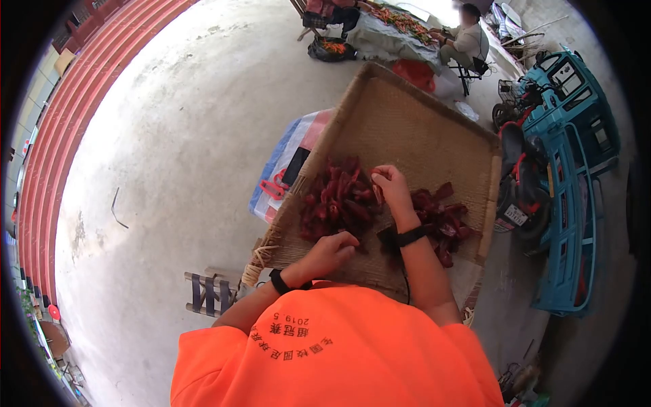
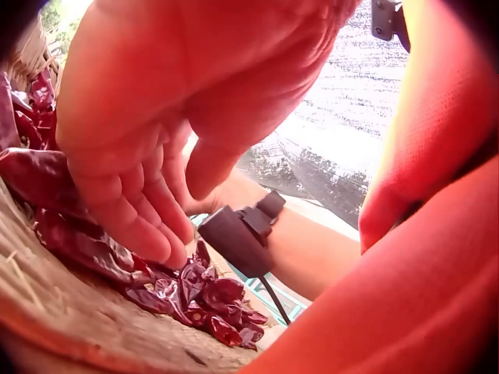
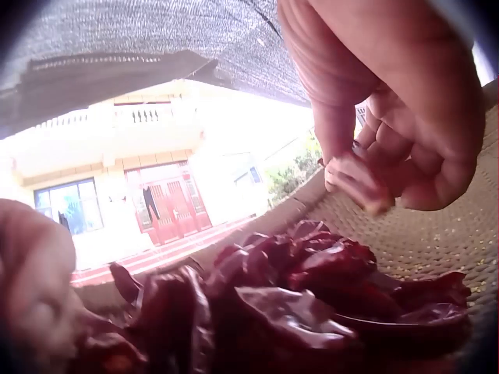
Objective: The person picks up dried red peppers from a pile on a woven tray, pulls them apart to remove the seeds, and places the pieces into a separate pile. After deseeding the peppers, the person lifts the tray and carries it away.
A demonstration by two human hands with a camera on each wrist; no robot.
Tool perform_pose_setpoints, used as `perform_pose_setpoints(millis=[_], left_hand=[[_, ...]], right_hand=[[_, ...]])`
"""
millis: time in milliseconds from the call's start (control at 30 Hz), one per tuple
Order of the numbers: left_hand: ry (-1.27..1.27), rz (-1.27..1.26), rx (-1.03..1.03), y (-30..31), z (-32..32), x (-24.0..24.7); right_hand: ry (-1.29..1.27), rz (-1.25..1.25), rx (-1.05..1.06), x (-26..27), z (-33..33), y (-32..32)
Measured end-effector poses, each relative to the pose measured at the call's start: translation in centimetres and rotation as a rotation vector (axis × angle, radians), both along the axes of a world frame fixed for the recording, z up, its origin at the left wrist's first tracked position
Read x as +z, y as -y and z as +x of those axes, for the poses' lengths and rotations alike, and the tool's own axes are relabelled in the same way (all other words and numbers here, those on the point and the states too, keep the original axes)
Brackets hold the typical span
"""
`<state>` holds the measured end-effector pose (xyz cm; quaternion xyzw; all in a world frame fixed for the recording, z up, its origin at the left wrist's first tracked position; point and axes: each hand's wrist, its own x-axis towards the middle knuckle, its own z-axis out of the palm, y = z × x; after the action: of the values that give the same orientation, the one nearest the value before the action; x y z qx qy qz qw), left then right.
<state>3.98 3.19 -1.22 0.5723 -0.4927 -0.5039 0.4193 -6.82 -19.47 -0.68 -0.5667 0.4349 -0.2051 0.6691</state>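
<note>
A large pile of dark red dried chili peppers (image 1: 342,200) lies on a woven tray (image 1: 413,125), with a smaller pile of dried chili peppers (image 1: 444,224) to its right. Over the far right edge of the large pile, my right hand (image 1: 393,188) pinches one dried chili pepper (image 3: 360,181) between thumb and fingers. My left hand (image 1: 330,252) is at the near side of the large pile. In the left wrist view its fingers (image 2: 140,210) hang loosely bent beside the peppers, thumb apart, with nothing between them.
Red-handled scissors (image 1: 273,186) and a dark flat object (image 1: 296,166) lie on a striped sheet (image 1: 285,152) left of the tray. A blue three-wheeled truck (image 1: 566,197) and a motorcycle (image 1: 522,176) stand to the right. Two people sit at a pepper-covered table (image 1: 386,41) beyond.
</note>
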Motion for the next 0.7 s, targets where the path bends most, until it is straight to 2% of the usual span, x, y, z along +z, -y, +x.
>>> perform_pose_setpoints(millis=[67,133,200,267,367,467,500,600,700], left_hand=[[-0.146,0.042,0.036,0.6,0.3,0.5],[-0.268,0.061,0.109,1.5,0.0,1.1],[-0.359,0.038,0.123,2.4,-0.1,1.6],[-0.443,0.053,0.053,3.3,0.4,-0.2],[-0.439,0.092,-0.012,3.6,0.1,-1.0],[-0.449,0.096,-0.001,3.7,-0.5,0.5],[-0.39,0.119,-0.028,3.8,-0.4,-0.8],[-0.34,0.217,-0.079,3.5,-0.1,-0.4],[-0.321,0.235,-0.124,3.1,0.4,-0.4]], right_hand=[[0.216,-0.043,-0.076,2.0,-0.4,-2.6],[0.305,0.012,-0.054,3.8,-0.8,-5.8],[0.357,-0.023,0.074,3.2,-1.1,-8.5],[0.375,0.079,0.119,3.7,-1.3,-11.0],[0.402,0.05,0.018,2.3,-1.9,-11.6],[0.337,-0.017,-0.086,2.5,-3.6,-10.5],[0.38,-0.104,-0.09,2.2,-4.5,-9.6],[0.032,-0.255,-0.331,3.5,-7.8,-6.8],[-0.89,-1.083,-0.363,3.6,-8.6,-5.2]])
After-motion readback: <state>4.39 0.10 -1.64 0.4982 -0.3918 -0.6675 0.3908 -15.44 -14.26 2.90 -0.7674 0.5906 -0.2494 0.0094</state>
